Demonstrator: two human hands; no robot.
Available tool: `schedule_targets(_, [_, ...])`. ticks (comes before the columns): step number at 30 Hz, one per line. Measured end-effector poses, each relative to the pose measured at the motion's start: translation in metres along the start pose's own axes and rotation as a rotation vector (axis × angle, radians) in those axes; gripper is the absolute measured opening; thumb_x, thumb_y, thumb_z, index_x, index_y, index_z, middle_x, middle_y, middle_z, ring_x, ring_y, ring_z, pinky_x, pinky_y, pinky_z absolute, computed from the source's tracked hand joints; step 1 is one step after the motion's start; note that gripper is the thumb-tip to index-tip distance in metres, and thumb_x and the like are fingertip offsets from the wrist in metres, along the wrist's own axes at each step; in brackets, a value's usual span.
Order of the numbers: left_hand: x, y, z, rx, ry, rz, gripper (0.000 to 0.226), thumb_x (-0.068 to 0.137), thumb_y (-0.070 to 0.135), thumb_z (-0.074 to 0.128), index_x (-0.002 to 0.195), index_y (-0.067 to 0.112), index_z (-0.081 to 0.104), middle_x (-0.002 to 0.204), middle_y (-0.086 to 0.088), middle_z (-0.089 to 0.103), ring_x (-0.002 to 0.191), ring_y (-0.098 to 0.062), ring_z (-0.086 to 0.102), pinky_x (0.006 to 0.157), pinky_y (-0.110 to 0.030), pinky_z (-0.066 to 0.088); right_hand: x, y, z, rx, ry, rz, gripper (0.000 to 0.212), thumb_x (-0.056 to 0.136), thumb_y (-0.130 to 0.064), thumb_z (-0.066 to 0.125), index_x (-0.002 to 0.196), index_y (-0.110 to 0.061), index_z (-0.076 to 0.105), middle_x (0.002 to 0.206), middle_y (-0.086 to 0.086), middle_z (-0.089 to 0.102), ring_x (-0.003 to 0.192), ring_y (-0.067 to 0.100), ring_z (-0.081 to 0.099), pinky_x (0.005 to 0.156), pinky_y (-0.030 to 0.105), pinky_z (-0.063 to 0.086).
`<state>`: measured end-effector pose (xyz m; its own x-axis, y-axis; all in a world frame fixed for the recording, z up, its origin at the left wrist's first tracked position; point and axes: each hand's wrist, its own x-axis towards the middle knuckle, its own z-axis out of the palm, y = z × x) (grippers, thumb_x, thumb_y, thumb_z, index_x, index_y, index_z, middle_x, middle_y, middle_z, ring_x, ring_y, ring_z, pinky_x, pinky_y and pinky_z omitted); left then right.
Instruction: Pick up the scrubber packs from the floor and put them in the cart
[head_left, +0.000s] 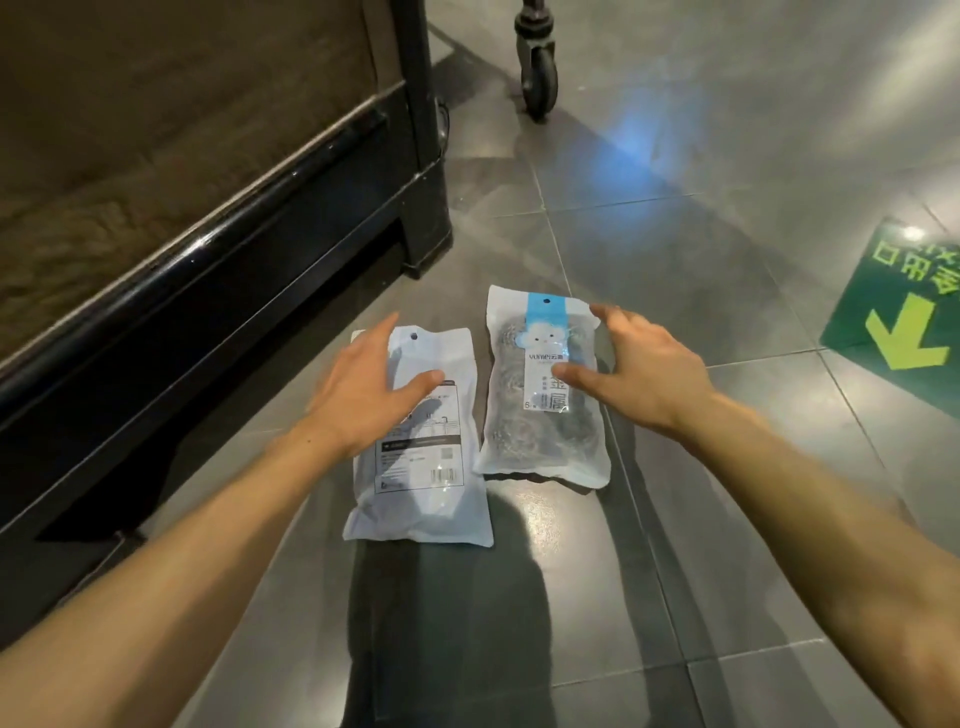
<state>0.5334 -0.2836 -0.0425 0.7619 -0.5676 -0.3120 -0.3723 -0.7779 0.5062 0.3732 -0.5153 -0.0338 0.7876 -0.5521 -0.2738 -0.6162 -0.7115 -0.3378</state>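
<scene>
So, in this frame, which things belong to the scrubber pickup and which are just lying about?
Part of the job:
- back-side-up scrubber pack, under the open left hand
- front-side-up scrubber pack, under the open right hand
- black cart, both packs not yet in it

Just there:
- green arrow floor sign
- caster wheel
- grey tiled floor

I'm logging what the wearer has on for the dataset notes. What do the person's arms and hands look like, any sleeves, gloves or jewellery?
Both forearms are bare as far as the view shows: no sleeves. The left hand and right hand wear no gloves, and no rings, watch or bracelet show on the fingers or wrists.
</scene>
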Motion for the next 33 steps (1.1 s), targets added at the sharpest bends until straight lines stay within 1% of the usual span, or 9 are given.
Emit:
schedule_targets(4, [-0.002, -0.019, 0.018, -0.119, 0.012, -0.172, 0.089, 0.084, 0.049, 0.079, 0.154, 0.022, 0.032, 0.156, -0.004, 0.045, 0.142, -0.030, 0.044, 0.115, -0.050, 0.039, 0.002, 0.002, 0.025, 0.511, 0.014, 0.281, 0.085, 0.083, -0.060, 0.074, 0.150, -0.019, 0.041, 0.151, 0.007, 0.052, 0.136, 0.030, 0.052, 0.111, 0.050, 0.044])
schedule_targets(7, [-0.006, -0.040, 0.036, -0.270, -0.009, -0.379, 0.082, 0.066, 0.051, 0.091, 0.130, 0.023, 0.048, 0.127, -0.001, 0.065, 0.121, -0.028, 0.061, 0.100, -0.051, 0.054, 0.001, 0.007, 0.048, 0.733, -0.047, 0.461, 0.091, 0.079, -0.051, 0.083, 0.149, -0.015, 0.036, 0.145, 0.009, 0.055, 0.125, 0.031, 0.060, 0.106, 0.048, 0.051])
schedule_targets(10, [-0.006, -0.049, 0.051, -0.279, 0.022, -0.490, 0.099, 0.050, 0.064, 0.091, 0.128, 0.021, 0.049, 0.124, -0.004, 0.063, 0.115, -0.029, 0.062, 0.094, -0.051, 0.057, 0.004, 0.011, 0.069, 0.964, -0.046, 0.590, 0.085, 0.073, -0.041, 0.091, 0.136, -0.017, 0.039, 0.133, 0.009, 0.061, 0.108, 0.030, 0.070, 0.096, 0.052, 0.058])
schedule_targets(12, [-0.005, -0.043, 0.055, -0.317, 0.052, -0.543, 0.100, 0.055, 0.055, 0.095, 0.133, 0.017, 0.045, 0.128, -0.008, 0.054, 0.116, -0.031, 0.058, 0.095, -0.048, 0.055, 0.009, 0.011, 0.078, 1.072, -0.044, 0.635, 0.079, 0.069, -0.036, 0.094, 0.123, -0.017, 0.040, 0.122, 0.010, 0.067, 0.098, 0.030, 0.074, 0.088, 0.052, 0.062])
schedule_targets(14, [0.000, -0.040, 0.056, -0.378, 0.061, -0.576, 0.103, 0.055, 0.048, 0.098, 0.136, 0.016, 0.042, 0.129, -0.010, 0.051, 0.117, -0.032, 0.056, 0.096, -0.049, 0.053, 0.014, 0.009, 0.083, 1.106, -0.068, 0.645, 0.081, 0.062, -0.038, 0.097, 0.120, -0.014, 0.046, 0.115, 0.009, 0.071, 0.092, 0.030, 0.077, 0.081, 0.051, 0.064])
schedule_targets(17, [0.007, -0.042, 0.059, -0.530, 0.003, -0.608, 0.102, 0.050, 0.040, 0.101, 0.132, 0.017, 0.045, 0.120, -0.006, 0.065, 0.108, -0.029, 0.066, 0.091, -0.052, 0.058, 0.019, 0.004, 0.085, 1.163, -0.091, 0.645, 0.076, 0.064, -0.035, 0.097, 0.119, -0.013, 0.050, 0.112, 0.010, 0.074, 0.091, 0.030, 0.077, 0.078, 0.051, 0.065])
schedule_targets(22, [0.003, -0.035, 0.068, -0.717, -0.110, -0.577, 0.050, 0.069, 0.021, 0.094, 0.109, 0.014, 0.065, 0.101, -0.007, 0.079, 0.089, -0.028, 0.076, 0.071, -0.051, 0.063, 0.011, -0.006, 0.093, 1.200, -0.043, 0.590, 0.068, 0.072, -0.030, 0.093, 0.119, -0.016, 0.046, 0.112, 0.003, 0.069, 0.097, 0.024, 0.074, 0.087, 0.047, 0.062])
schedule_targets(27, [0.000, -0.032, 0.068, -0.894, -0.164, -0.476, 0.052, 0.077, 0.012, 0.088, 0.121, 0.012, 0.061, 0.106, -0.007, 0.080, 0.093, -0.029, 0.078, 0.083, -0.055, 0.062, 0.003, 0.000, 0.088, 1.240, -0.107, 0.528, 0.036, 0.078, -0.024, 0.089, 0.107, -0.012, 0.072, 0.098, 0.006, 0.081, 0.090, 0.028, 0.079, 0.090, 0.050, 0.062])
schedule_targets(33, [0.000, -0.018, 0.045, -0.899, -0.024, -0.407, 0.046, 0.076, 0.013, 0.088, 0.113, 0.018, 0.061, 0.098, -0.002, 0.079, 0.079, -0.020, 0.079, 0.063, -0.038, 0.063, -0.012, 0.005, 0.069, 1.303, -0.130, 0.463, 0.032, 0.082, -0.020, 0.086, 0.109, -0.006, 0.074, 0.098, 0.012, 0.081, 0.091, 0.032, 0.079, 0.090, 0.053, 0.061])
